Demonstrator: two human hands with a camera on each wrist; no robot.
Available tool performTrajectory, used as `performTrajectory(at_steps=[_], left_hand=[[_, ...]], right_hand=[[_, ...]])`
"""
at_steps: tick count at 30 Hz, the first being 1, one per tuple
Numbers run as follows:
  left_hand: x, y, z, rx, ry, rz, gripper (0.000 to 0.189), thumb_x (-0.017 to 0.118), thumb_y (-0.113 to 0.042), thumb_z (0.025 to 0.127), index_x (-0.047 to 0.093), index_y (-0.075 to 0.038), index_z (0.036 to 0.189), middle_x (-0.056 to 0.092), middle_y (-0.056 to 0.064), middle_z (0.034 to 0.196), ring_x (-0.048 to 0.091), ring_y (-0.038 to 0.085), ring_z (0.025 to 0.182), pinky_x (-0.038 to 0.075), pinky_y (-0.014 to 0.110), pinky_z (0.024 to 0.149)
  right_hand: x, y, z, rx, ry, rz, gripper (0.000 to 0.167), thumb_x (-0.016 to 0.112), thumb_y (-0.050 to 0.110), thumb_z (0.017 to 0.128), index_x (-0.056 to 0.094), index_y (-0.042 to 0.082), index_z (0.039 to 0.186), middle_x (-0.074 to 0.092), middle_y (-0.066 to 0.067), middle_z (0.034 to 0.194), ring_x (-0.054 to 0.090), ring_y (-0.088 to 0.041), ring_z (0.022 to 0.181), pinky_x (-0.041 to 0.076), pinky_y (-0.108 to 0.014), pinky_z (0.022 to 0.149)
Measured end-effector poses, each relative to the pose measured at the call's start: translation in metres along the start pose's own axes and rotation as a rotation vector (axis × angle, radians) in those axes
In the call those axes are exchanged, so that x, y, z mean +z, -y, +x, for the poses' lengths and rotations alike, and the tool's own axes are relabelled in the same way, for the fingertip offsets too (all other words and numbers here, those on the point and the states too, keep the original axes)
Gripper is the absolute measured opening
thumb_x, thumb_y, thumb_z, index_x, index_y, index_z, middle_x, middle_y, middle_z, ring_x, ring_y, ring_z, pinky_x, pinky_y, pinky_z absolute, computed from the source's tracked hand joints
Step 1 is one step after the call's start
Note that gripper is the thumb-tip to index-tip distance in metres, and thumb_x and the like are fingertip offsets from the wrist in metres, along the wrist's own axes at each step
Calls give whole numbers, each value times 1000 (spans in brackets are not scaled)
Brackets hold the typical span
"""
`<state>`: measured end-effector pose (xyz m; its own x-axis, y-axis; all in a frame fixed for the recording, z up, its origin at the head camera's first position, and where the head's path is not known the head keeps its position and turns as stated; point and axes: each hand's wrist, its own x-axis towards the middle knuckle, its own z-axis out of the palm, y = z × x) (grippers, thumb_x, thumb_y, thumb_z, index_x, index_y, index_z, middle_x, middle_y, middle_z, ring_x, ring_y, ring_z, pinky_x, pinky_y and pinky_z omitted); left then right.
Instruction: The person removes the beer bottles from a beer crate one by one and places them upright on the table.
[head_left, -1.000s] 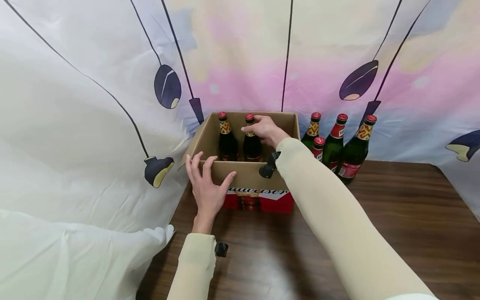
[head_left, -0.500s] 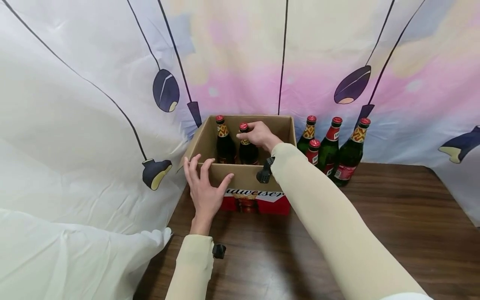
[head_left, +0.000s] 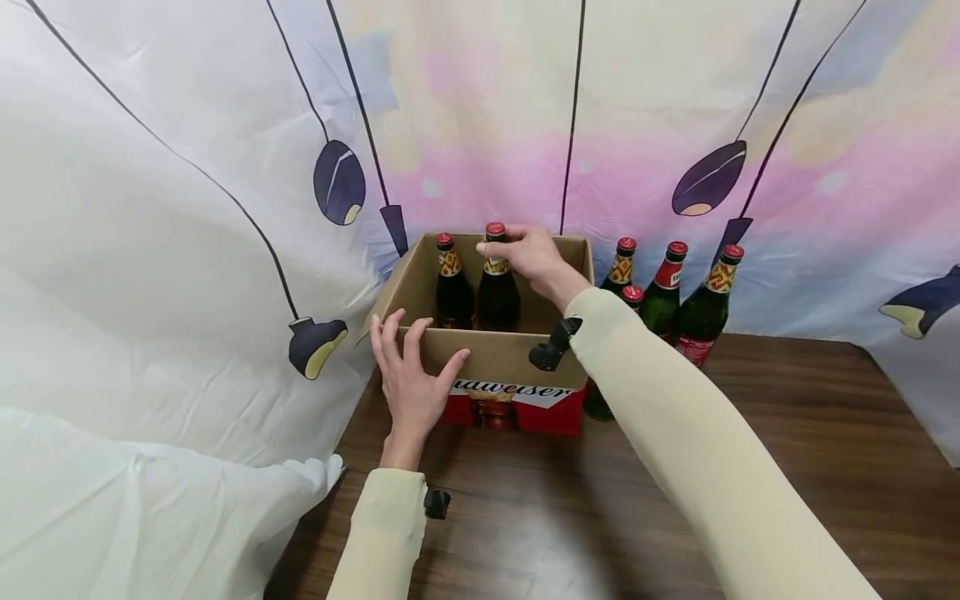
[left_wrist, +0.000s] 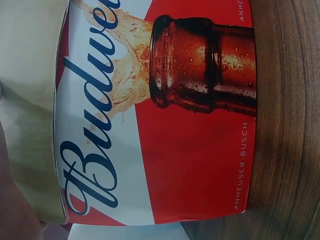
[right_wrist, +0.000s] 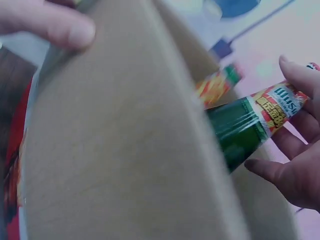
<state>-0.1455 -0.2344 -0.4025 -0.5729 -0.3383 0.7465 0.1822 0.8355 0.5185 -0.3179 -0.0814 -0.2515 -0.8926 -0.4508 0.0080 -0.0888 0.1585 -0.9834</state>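
An open-topped cardboard beer box [head_left: 517,358] with Budweiser print stands on the table. My right hand [head_left: 534,254] pinches the neck of a green beer bottle [head_left: 498,300] with a red cap, upright inside the box. The right wrist view shows this bottle [right_wrist: 240,127] between thumb and fingers, its base hidden by the cardboard. Beside it in the box is another beer bottle [head_left: 454,296]. My left hand [head_left: 411,387] grips the front flap near its left corner, fingers spread over the rim and thumb outside. The left wrist view shows mostly the box's printed front [left_wrist: 195,165].
Several more beer bottles [head_left: 703,308] stand on the brown wooden table [head_left: 810,433] right of the box, partly behind the right sleeve. A patterned cloth [head_left: 637,100] hangs behind. White fabric [head_left: 150,508] drapes at the left.
The bottle in my right hand dips slightly, then rises, and its cap is now higher than that of the bottle beside it. My left hand stays on the box rim.
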Motion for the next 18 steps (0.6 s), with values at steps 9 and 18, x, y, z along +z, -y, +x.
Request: performTrajectory(at_steps=[9, 18], left_hand=[[-2, 6, 3, -7, -9, -1, 67, 83, -52, 87, 57, -18, 139, 34, 12, 162, 10, 44, 162, 40, 74, 113], [3, 2, 6, 2, -9, -22, 68, 82, -53, 87, 57, -19, 139, 34, 12, 162, 10, 42, 163, 39, 75, 113]], right_hand=[[-14, 88, -32, -145, 0, 120, 40, 82, 19, 93, 74, 7, 131, 75, -10, 122, 68, -20, 108, 53, -37, 97], [-52, 158, -91, -395, -11, 261, 15, 79, 9, 95, 79, 2, 108, 78, -7, 92, 71, -24, 99, 48, -38, 92]])
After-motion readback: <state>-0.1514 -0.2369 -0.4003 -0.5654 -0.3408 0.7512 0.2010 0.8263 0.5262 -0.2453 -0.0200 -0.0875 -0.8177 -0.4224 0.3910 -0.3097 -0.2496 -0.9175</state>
